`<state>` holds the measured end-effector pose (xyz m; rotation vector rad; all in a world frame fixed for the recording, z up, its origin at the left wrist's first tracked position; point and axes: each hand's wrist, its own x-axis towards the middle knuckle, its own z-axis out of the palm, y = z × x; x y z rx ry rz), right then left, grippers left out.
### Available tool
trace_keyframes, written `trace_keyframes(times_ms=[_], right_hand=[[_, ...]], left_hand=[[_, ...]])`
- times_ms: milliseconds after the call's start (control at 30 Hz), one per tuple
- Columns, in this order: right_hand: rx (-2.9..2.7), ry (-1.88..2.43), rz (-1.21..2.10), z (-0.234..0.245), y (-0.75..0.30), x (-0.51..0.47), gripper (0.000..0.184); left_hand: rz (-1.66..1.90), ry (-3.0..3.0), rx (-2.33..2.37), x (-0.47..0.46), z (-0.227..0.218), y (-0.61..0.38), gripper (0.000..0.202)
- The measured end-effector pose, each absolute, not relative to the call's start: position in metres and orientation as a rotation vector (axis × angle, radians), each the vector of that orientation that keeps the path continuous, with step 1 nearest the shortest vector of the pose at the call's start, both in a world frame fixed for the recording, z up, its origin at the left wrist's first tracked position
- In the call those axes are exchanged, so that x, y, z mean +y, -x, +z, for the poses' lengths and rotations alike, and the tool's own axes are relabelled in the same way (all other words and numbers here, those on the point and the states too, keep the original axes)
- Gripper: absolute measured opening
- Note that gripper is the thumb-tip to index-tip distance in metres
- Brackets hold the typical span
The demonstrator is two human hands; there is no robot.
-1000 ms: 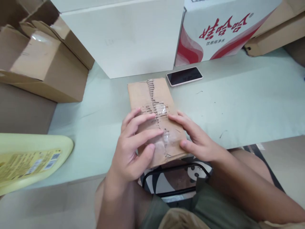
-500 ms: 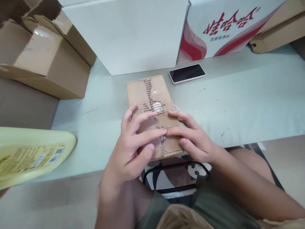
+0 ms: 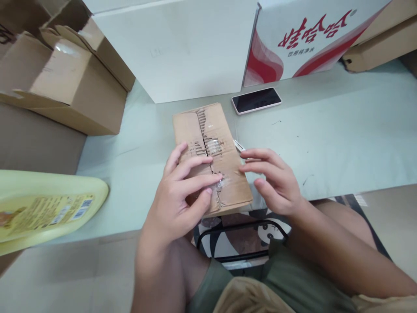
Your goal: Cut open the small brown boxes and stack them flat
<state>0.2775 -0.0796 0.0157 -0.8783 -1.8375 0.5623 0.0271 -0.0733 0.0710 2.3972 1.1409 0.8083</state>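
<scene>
A torn cardboard box [image 3: 213, 126] lies on the pale green table covering in front of me, its top seam ragged and patched with clear tape. My left hand [image 3: 184, 191] rests on the left part of its top with the fingers spread. At the right edge of the box, my right hand [image 3: 273, 178] hovers with fingers apart; whether a fingertip touches the cardboard I cannot tell. A slim whitish object [image 3: 239, 146] sticks out between the box and my right fingertips, its other end hidden behind them.
Beyond the box lies a phone [image 3: 256, 101]. White cartons [image 3: 195, 52] stand along the back, one with red lettering. Brown cardboard boxes [image 3: 94, 87] are stacked on the left, and a yellow bottle [image 3: 48, 208] is at the near left. The front edge of the table runs below my hands.
My right hand has moved off the top of the box to the right, uncovering more of the slim whitish object. My left hand stays on the box.
</scene>
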Motion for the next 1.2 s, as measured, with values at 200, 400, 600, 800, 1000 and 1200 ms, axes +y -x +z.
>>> trace_keyframes(times_ms=[200,400,600,800,1000,1200], right_hand=[[-1.894,1.580,0.515,0.008,-0.282,-0.067,0.030],[-2.160,1.872,0.630,0.000,-0.282,-0.062,0.047],[-2.130,2.052,0.534,0.004,-0.283,-0.060,0.050],[-2.175,2.090,0.609,0.007,-0.287,-0.058,0.055],[-1.948,1.959,0.773,0.013,-0.294,-0.055,0.054],[-1.524,1.645,0.880,0.025,-0.301,-0.057,0.032]], left_hand=[[0.719,-2.408,1.280,-0.083,0.076,-0.033,0.030],[0.516,-2.507,1.547,-0.114,0.095,-0.052,0.034],[0.327,-2.550,1.619,-0.140,0.099,-0.069,0.056],[0.361,-2.540,1.679,-0.150,0.089,-0.078,0.068],[0.341,-2.522,1.640,-0.145,0.090,-0.075,0.068],[0.299,-2.543,1.667,-0.143,0.087,-0.082,0.073]])
